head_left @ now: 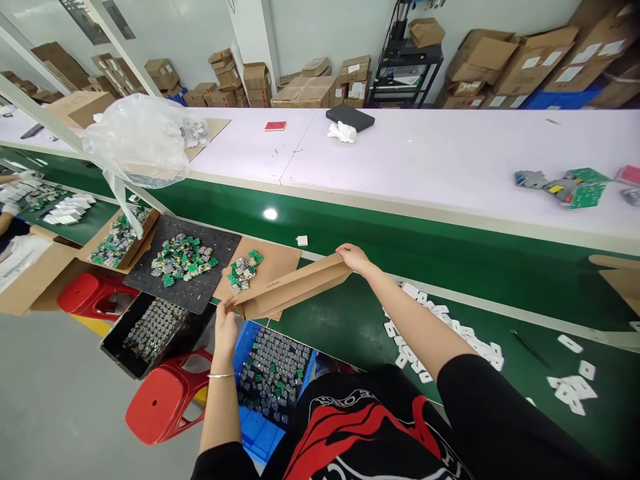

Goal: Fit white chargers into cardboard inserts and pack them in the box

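Note:
A long shallow cardboard tray (295, 288) is held between my two hands above the green bench. My left hand (227, 327) grips its near left end, fingers closed on the edge. At the far right end, my right hand (354, 258) is closed on the tray's corner. Just left of the tray, a small heap of green circuit boards with grey parts (243, 270) lies on a flat cardboard sheet (286, 259). Beyond that, a larger heap of similar boards (184, 259) rests on a black mat (220, 241).
Below the bench edge stands a blue crate (260, 433) of boards, beside red stools (160, 403) and a black crate (113, 343). White plastic covers (470, 333) lie scattered at right. A raised white shelf (425, 173) runs behind. A co-worker's gloved hands (13, 200) show far left.

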A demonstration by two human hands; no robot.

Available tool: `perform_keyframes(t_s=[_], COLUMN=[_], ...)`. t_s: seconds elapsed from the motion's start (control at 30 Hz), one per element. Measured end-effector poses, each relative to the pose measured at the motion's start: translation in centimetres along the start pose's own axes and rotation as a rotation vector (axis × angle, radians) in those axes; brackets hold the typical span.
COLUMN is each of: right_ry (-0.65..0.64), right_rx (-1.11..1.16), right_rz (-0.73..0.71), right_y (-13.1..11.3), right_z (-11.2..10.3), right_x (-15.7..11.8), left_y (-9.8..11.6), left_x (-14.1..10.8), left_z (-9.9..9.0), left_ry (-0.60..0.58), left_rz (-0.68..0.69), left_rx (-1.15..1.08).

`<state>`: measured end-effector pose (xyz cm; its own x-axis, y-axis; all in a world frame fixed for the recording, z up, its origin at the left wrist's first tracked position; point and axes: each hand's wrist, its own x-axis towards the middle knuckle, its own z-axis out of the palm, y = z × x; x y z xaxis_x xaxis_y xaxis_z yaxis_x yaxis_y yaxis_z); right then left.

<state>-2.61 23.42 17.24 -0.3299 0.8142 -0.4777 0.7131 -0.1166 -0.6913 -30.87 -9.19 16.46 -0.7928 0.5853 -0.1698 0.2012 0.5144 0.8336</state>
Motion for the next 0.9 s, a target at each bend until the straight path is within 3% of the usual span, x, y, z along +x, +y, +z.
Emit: perform_keyframes(t_s=[0.17, 0.4, 0.5, 0.63, 0.77, 0.9], right_ry=[0.027, -0.035, -0.096, -0.151, -0.106, -0.027], right_rx=[-0.042, -0.095, -0.109, -0.168, -0.25, -0.314], right_rz=[-0.086, -0.124, -0.115, -0.028, 0.017, 0.001], right_y=[1.3, 2.5, 2.4, 1.3, 0.7, 1.2], right_z=[0.2, -0.5, -1.3, -1.8, -1.0, 0.1], right_x=[-1.1, -1.2, -0.4, 1.2, 1.8, 1.1], left_y=[-0.5, -2.5, -2.5, -1.3, -0.2, -0.1], left_x=[0.9, -2.0, -1.9, 0.3, 2.2, 1.8], left_z=[2.3, 3.5, 3.1, 3.0, 3.8, 4.5], left_ry=[-0.054, -0.092, -0.113, -0.113, -0.078, -0.031], left_rz=[0.064, 0.132, 0.103, -0.007, -0.094, -0.11], left_rx=[-0.172, -0.177, -0.131, -0.026, 0.093, 0.165])
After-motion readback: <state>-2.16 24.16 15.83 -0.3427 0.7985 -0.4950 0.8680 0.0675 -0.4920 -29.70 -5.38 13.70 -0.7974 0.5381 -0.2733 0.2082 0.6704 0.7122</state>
